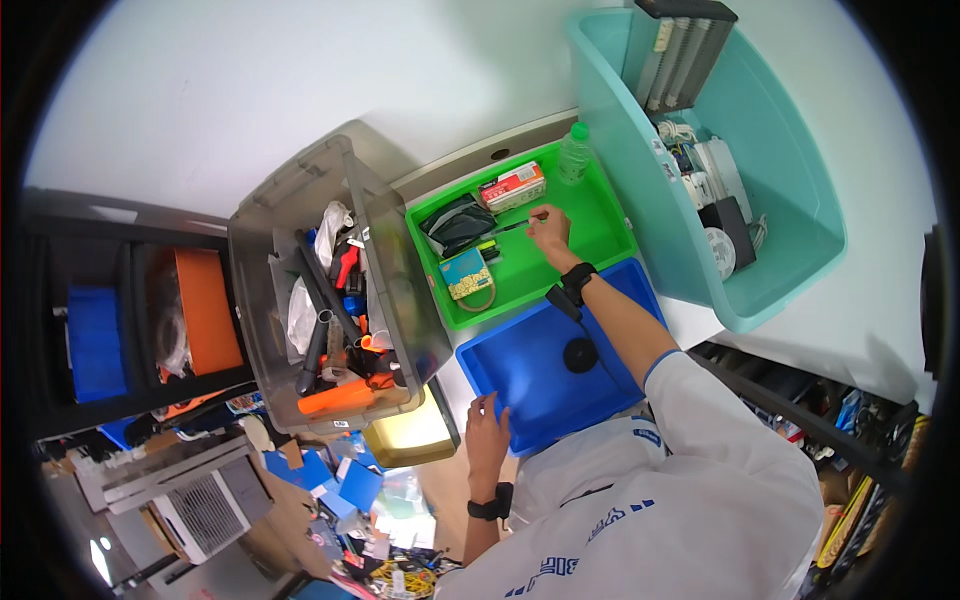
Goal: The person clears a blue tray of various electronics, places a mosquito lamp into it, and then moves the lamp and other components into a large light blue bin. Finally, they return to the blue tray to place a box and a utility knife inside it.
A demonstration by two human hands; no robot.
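Note:
My right hand (551, 231) is over the green plastic tray (600, 236), its fingertips closed on a dark pen (517, 224). Left of the pen lies a black plastic-wrapped packet (459, 223); a red and white box (513, 186) is behind it. Nearer the tray's left edge sit a blue and yellow box (466, 276) and a yellow-tipped marker (487, 245). A clear bottle with a green cap (574, 157) occupies the far right corner. My left hand (487, 431) rests at the left rim of the blue tray (525, 367), fingers apart, holding nothing. A round black object (580, 355) lies in the blue tray.
A grey translucent bin (412, 300) of pipes and orange parts stands left. The tall teal bin (795, 240) at right holds cables and white devices. Below left, a yellowish container (412, 435) and scattered items are visible. Shelving (802, 420) borders the lower right.

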